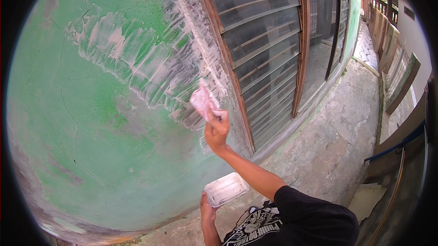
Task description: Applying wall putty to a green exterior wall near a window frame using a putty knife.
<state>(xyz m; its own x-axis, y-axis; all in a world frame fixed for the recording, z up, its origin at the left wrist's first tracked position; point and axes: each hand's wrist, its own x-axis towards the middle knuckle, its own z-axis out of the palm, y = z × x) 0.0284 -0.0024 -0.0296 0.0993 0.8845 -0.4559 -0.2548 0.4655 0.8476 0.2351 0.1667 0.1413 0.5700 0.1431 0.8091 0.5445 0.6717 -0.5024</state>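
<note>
My right hand (216, 129) is raised to the green wall (98, 141), fingers closed round a flat scraper (200, 101) smeared with pinkish-white paste. The scraper's far edge is at the paste-streaked patch just left of the window frame; whether it presses on the wall I cannot tell. Lower down, my left hand (207, 208) grips the near-left side of a shallow clear plastic tray (232, 198). Whitish paste (223, 187) coats the inside of the tray. Ridged streaks of paste (137, 59) spread across the wall, thickest along the frame.
A louvred glass window (260, 31) in a brown wooden frame (230, 59) adjoins the streaked wall. Rough concrete ground (328, 118) runs along the house. To the right stand a fence (388, 50) and dark panels with a blue bar (397, 143).
</note>
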